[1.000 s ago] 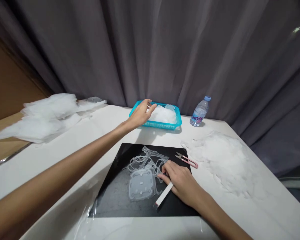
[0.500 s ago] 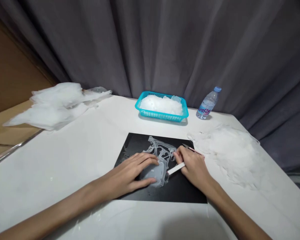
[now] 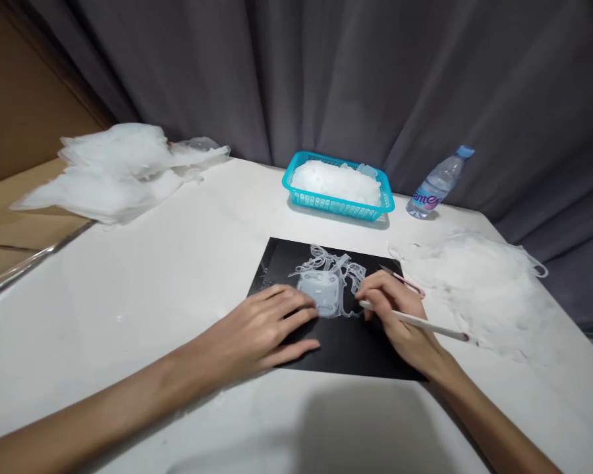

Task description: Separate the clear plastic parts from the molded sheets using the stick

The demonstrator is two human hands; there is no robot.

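A translucent square silicone piece [image 3: 320, 291] with loose trimmed strips around it lies on a black mat [image 3: 346, 342] in the middle of the white table. My left hand [image 3: 261, 326] rests flat on the mat with fingers stretched out, fingertips touching the piece's left edge. My right hand [image 3: 395, 309] is closed around a thin white pen-like tool [image 3: 415, 320], its tip at the piece's right side.
Pink snips [image 3: 400, 279] lie at the mat's right edge. A turquoise basket [image 3: 336, 203] of white pieces stands behind, a water bottle [image 3: 437, 184] to its right. White scrap heap [image 3: 479, 283] at right, plastic bags [image 3: 118, 171] at far left. Grey curtain behind.
My left hand came back from the basket and settled flat beside the piece. My right hand turned the white tool so its tip points at the piece. The view shifted left and down.
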